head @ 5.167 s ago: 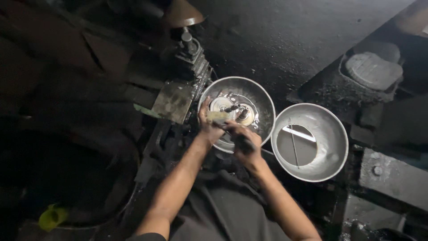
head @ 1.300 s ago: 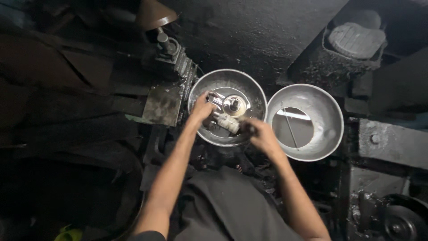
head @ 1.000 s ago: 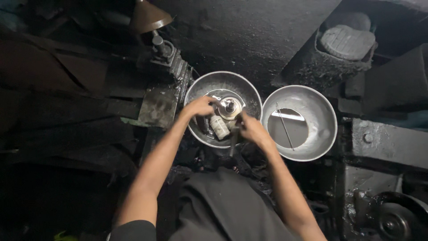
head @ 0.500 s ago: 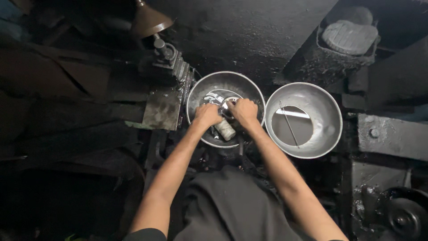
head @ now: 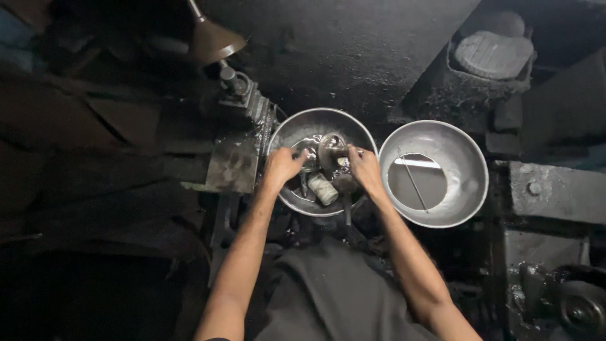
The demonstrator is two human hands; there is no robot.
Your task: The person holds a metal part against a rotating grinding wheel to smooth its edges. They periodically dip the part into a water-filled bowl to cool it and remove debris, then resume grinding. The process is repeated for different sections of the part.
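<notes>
Head view, looking straight down into a dark, grimy metalworking spot. Both bare forearms reaching forward into a shiny metal bowl (head: pixel 297 129) at centre. Left hand (head: pixel 282 167) curled over the bowl's left inner side, fingers bent down around something small; what exactly sits in the grip too hidden to tell. Right hand (head: pixel 364 169) on the bowl's right side, fingers closed toward a round dark metal disc (head: pixel 329 151) standing near the middle of the bowl, touching or just beside it. Between the two hands, low in the bowl, a pale cylindrical roll (head: pixel 323 189) lying tilted, just beside a thin dark rod (head: pixel 347 211) crossing the bowl's near rim. Just right of this bowl, a second metal bowl (head: pixel 467 183) with its bottom cut out round, a thin wire (head: pixel 413 188) lying across the opening. Upper left, a cone-shaped lamp shade (head: pixel 213 41) above a greasy machine block (head: pixel 235 165). Upper right, a round ribbed grey lid (head: pixel 493 54) in a dark recess. Dark cloth over the lap at the bottom.
</notes>
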